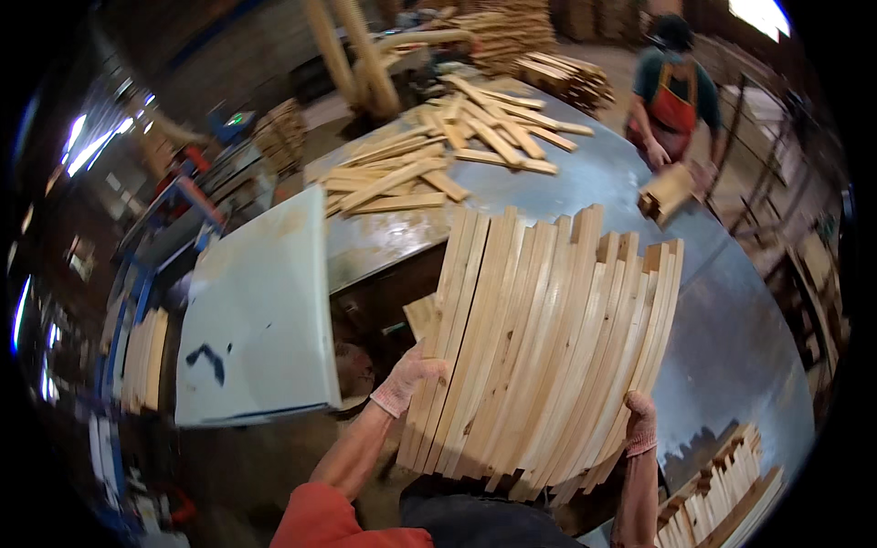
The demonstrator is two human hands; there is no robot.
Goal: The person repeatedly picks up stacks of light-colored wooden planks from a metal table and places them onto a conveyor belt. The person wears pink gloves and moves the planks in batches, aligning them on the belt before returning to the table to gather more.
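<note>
Head view shows my pink-gloved left hand [413,376] and pink-gloved right hand [641,425] gripping opposite sides of a broad row of long, pale-brown wooden slats [534,347] in front of me, near a smooth blue-grey tabletop [740,320] bearing heaped, flat, pale wooden strips [393,185].

Left hand [416,376] and right hand [641,423] gripping wooden slats [539,338], loose slats [484,128] on metal table [744,315]
</note>
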